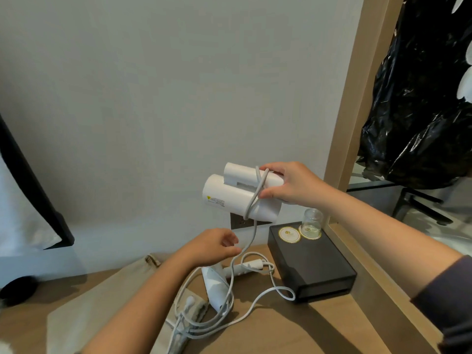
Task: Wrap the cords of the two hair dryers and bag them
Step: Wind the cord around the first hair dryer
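Right hand: the right hand (pixel 293 185) gripped the folded white held dryer (pixel 240 194) by its hinge end, thumb below, fingers over the top.
Held dryer: in the air before the pale wall (pixel 153 98), above the back of the bench (pixel 281 333), barrel pointing left.
Cord: the grey cord (pixel 260 186) crossed itself over the held dryer's body, then hung down past the wall socket (pixel 238 222).
Left hand: the left hand (pixel 214 247) was lower, fingers curled, pinching the hanging cord between thumb and fingertips.
Second dryer: the second dryer (pixel 214 284) lay on the bench below the left hand, unfolded, unwrapped.
Loose cord: the loose cord (pixel 263 293) lay in open loops over the bench and tangled with the hanging cord; which strand belonged to which dryer could not be told.
Cloth bag: the beige cloth bag (pixel 115 302) lay flat on the bench, left of the second dryer, with a plug (pixel 190 300) resting on its edge.
Surroundings: a black box (pixel 314 267) stood right of the second dryer, an upturned glass (pixel 311 222) on its top.
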Demonstrator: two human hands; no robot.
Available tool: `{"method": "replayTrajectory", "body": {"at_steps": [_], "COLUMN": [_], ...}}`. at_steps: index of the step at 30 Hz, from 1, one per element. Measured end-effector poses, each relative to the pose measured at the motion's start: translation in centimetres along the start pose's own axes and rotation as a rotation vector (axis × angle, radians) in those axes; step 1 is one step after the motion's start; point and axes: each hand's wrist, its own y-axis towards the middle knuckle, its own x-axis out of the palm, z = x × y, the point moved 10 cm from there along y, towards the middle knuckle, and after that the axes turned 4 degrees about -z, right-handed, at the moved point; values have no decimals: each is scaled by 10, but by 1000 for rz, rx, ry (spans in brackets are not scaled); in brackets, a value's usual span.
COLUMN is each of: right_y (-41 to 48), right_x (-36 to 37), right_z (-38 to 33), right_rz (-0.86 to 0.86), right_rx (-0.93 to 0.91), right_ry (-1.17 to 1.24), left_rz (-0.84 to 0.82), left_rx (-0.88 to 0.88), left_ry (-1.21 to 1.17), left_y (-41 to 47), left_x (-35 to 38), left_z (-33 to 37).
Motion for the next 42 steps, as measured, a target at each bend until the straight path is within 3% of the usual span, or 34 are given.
{"method": "replayTrajectory", "body": {"at_steps": [8, 22, 30, 42], "right_y": [-7, -14, -13, -27], "right_x": [-19, 1, 25, 69], "right_z": [-12, 27, 40, 35], "right_rz": [38, 9, -99, -313], "right_rx": [-1, 27, 16, -157], "right_ry": [15, -249, -425, -467], "left_rz": [-40, 202, 306, 296], "left_rx": [-16, 108, 91, 276], "left_ry": [-110, 103, 478, 459], "left_y": [16, -36, -60, -60], "left_x": [26, -28, -67, -100], "left_z": [16, 42, 56, 75]}}
